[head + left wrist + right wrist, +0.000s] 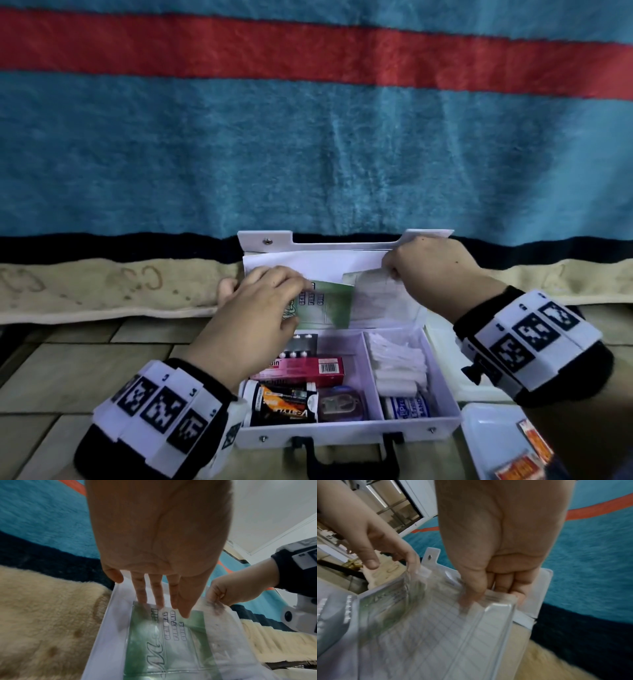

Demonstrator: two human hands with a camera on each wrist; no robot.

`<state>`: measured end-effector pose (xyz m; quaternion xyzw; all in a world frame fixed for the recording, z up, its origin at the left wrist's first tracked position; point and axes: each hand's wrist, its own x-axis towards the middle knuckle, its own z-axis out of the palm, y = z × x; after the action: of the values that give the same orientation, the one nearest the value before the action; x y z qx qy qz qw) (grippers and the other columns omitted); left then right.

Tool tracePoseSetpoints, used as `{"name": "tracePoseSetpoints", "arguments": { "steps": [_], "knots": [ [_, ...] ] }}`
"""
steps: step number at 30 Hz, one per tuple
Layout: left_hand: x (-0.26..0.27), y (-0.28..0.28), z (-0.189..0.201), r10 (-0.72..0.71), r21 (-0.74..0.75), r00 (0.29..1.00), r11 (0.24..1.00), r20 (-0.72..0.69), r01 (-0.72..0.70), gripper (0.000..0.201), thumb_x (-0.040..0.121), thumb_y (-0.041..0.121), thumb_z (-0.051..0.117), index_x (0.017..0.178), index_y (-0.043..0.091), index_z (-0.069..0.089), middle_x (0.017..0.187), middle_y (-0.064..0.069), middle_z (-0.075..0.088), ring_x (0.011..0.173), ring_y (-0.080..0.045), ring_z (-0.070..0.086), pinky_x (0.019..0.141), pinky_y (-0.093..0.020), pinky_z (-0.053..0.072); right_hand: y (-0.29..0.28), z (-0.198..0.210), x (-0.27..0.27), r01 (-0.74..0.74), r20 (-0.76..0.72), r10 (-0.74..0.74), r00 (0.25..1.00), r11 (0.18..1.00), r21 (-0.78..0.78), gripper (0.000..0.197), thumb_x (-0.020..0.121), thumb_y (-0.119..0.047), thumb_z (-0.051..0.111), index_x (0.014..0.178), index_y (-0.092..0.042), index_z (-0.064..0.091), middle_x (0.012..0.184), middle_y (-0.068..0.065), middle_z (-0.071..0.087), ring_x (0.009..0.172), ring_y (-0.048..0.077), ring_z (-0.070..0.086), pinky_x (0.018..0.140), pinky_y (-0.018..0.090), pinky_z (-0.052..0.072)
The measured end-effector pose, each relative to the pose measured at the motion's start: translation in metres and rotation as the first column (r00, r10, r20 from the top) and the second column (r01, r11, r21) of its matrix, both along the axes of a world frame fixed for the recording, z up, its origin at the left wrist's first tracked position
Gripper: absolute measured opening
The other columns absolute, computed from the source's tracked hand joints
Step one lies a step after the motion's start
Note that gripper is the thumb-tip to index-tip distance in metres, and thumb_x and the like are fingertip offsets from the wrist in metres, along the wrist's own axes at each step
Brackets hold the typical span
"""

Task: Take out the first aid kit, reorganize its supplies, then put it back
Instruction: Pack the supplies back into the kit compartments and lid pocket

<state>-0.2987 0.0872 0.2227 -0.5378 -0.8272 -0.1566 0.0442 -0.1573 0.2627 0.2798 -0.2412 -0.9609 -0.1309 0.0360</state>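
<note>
- The green paper booklet (164, 642) says "GENERAL FIRST AID GUIDE". It sits in the clear plastic pocket (436, 628) inside the lid.
- The white plastic first aid box (342, 434) lies open at the lower middle, on the tiled floor (85, 363).
- The left hand (255, 317) lays straight fingers on the booklet.
- The right hand (433, 265) pinches the pocket's top edge.
- The pink box's (301, 368) name is partly hidden.

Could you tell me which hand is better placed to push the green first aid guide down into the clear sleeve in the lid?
The left hand, probably: its fingers already lie on the green guide, while the right hand pinches the clear sleeve, holding it open.
</note>
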Motion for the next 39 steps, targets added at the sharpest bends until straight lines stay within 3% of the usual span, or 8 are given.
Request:
{"name": "tracePoseSetpoints", "arguments": {
  "steps": [5, 11, 14, 20, 25, 32, 37, 39],
  "knots": [
    [-0.001, -0.001, -0.001, 0.003, -0.006, 1.0, 1.0, 0.002, -0.003, 0.046, 0.089, 0.037, 0.054, 0.131, 0.046, 0.038, 0.139, 0.031, 0.032, 0.128, 0.002, 0.021, 0.08, -0.03, 0.013, 0.0, 0.009, -0.009, 0.104, -0.036, -0.107, 0.994, 0.992, -0.077, 0.017, 0.085, -0.018, 0.059, 0.1, -0.027, 0.064, 0.105, 0.003, 0.062, 0.099, 0.028, 0.06, 0.071, 0.03, 0.041],
    [-0.002, -0.001, -0.003, -0.006, -0.005, 1.0, 1.0, 0.003, 0.006, 0.05, 0.088, 0.037, 0.055, 0.134, 0.045, 0.036, 0.14, 0.03, 0.032, 0.131, -0.001, 0.023, 0.082, -0.032, 0.016, -0.001, 0.011, -0.005, 0.131, -0.048, -0.14, 0.989, 0.98, -0.15, 0.02, 0.084, -0.011, 0.055, 0.087, -0.026, 0.066, 0.098, 0.003, 0.062, 0.084, 0.026, 0.054, 0.071, 0.029, 0.043],
    [-0.002, -0.002, -0.003, -0.005, -0.011, 1.0, 1.0, -0.005, 0.005, 0.051, 0.089, 0.038, 0.054, 0.135, 0.045, 0.034, 0.141, 0.031, 0.031, 0.131, 0.0, 0.022, 0.084, -0.032, 0.017, 0.0, 0.013, -0.007, 0.13, -0.056, -0.139, 0.989, 0.98, -0.149, 0.021, 0.084, -0.01, 0.053, 0.087, -0.025, 0.066, 0.099, 0.002, 0.06, 0.09, 0.027, 0.058, 0.069, 0.029, 0.041],
    [-0.002, -0.002, -0.003, -0.01, -0.015, 1.0, 1.0, -0.016, 0.01, 0.053, 0.089, 0.038, 0.054, 0.136, 0.047, 0.031, 0.143, 0.032, 0.027, 0.132, 0.0, 0.022, 0.083, -0.031, 0.016, -0.004, 0.011, -0.007, 0.125, -0.032, -0.129, 0.991, 0.986, -0.113, 0.021, 0.086, -0.007, 0.047, 0.077, -0.026, 0.049, 0.086, -0.001, 0.046, 0.083, 0.025, 0.051, 0.066, 0.029, 0.036],
    [0.003, -0.002, -0.001, 0.021, -0.018, 0.998, 1.0, -0.051, -0.022, 0.057, 0.084, 0.038, 0.059, 0.136, 0.045, 0.035, 0.144, 0.024, 0.03, 0.132, -0.005, 0.032, 0.08, -0.031, 0.015, -0.004, 0.007, -0.009, 0.134, -0.055, -0.14, 0.989, 0.986, -0.098, 0.022, 0.085, -0.004, 0.049, 0.078, -0.025, 0.05, 0.093, 0.002, 0.056, 0.078, 0.023, 0.047, 0.065, 0.029, 0.037],
    [0.006, -0.002, 0.001, 0.05, -0.041, 0.997, 0.998, -0.067, -0.053, 0.058, 0.082, 0.041, 0.059, 0.135, 0.044, 0.035, 0.13, 0.019, 0.038, 0.123, -0.007, 0.042, 0.075, -0.032, 0.012, -0.004, -0.002, -0.01, 0.166, -0.103, -0.171, 0.98, 0.985, -0.055, 0.022, 0.084, -0.002, 0.049, 0.092, -0.018, 0.062, 0.098, 0.003, 0.061, 0.091, 0.027, 0.061, 0.062, 0.028, 0.037],
    [0.005, -0.001, 0.004, 0.036, -0.044, 0.999, 0.998, -0.024, -0.037, 0.064, 0.087, 0.042, 0.055, 0.141, 0.045, 0.022, 0.136, 0.021, 0.033, 0.128, -0.004, 0.034, 0.084, -0.033, 0.017, -0.001, -0.015, 0.0, 0.145, -0.183, -0.157, 0.97, 0.986, -0.081, 0.022, 0.077, 0.004, 0.044, 0.072, -0.017, 0.04, 0.09, 0.003, 0.057, 0.082, 0.026, 0.054, 0.053, 0.025, 0.033],
    [0.007, -0.001, 0.012, 0.043, -0.016, 0.997, 0.999, 0.061, -0.042, 0.068, 0.089, 0.04, 0.053, 0.145, 0.043, 0.014, 0.142, 0.02, 0.031, 0.132, -0.003, 0.031, 0.095, -0.036, 0.019, -0.001, -0.013, 0.013, 0.118, -0.278, -0.15, 0.949, 0.985, -0.126, 0.02, 0.083, -0.002, 0.047, 0.083, -0.02, 0.058, 0.095, 0.004, 0.066, 0.09, 0.027, 0.06, 0.06, 0.025, 0.041]
  ]
}}
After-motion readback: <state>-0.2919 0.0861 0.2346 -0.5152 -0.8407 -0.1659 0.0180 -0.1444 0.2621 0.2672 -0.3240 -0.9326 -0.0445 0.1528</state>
